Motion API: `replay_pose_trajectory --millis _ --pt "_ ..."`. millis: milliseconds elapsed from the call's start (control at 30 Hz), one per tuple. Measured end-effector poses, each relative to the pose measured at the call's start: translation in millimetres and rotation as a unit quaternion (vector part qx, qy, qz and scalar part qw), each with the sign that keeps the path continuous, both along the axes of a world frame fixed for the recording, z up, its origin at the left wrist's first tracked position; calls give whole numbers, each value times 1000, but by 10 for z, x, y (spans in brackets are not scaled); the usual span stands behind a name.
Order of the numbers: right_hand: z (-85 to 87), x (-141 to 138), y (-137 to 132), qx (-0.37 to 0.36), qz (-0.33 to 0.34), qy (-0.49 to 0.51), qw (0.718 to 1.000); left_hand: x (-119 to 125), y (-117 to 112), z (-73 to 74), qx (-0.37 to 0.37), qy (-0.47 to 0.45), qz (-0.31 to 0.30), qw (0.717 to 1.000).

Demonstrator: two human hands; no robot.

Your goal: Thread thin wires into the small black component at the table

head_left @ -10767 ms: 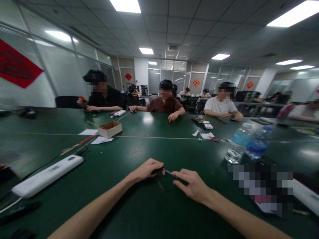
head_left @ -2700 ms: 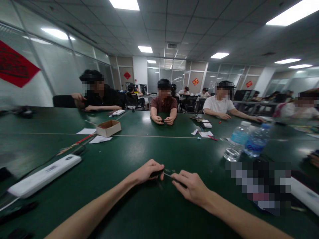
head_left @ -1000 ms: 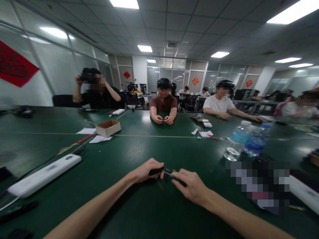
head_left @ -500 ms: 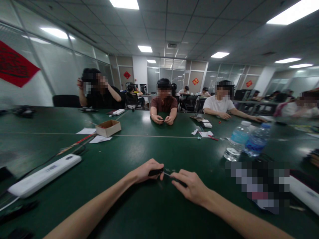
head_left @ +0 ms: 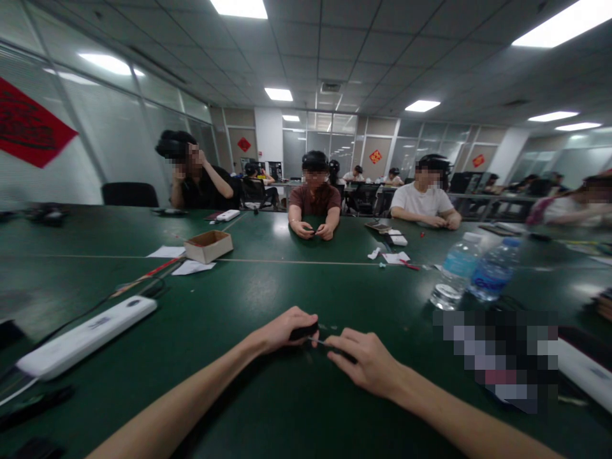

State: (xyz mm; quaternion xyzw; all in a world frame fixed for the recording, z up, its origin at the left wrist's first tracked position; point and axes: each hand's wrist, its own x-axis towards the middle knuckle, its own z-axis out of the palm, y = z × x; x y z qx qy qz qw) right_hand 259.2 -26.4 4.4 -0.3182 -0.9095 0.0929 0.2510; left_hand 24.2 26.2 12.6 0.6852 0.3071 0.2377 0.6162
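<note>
Both my hands are close together over the green table. My left hand is clenched around a small black piece, and my right hand grasps a second dark piece. A thin metal rod spans the short gap between them, though I can't tell if it joins the two pieces.

To my right stand two plastic water bottles. Ahead lie one open cardboard box and two sheets of paper, and to my left lies one white power strip. Nothing stands between my hands and me.

Across the table sit three people; the one in the maroon shirt has both hands together at the table edge. A pixelated patch hides whatever lies to my right, and a fourth person is cut off by the right edge.
</note>
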Motion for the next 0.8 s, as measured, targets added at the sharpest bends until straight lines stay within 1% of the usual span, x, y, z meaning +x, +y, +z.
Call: replay_pose_trajectory --millis 133,367,500,800 --pt "-15 -6 12 7 -42 20 999 42 19 -61 3 -28 37 999" --pt "-20 -33 30 13 -100 47 994 49 52 -133 -11 -66 59 996" --pt "-35 -28 44 13 -108 53 993 47 66 -159 -16 -75 63 995" --pt "-37 -29 44 11 -110 48 993 57 65 -169 -8 -70 73 995"
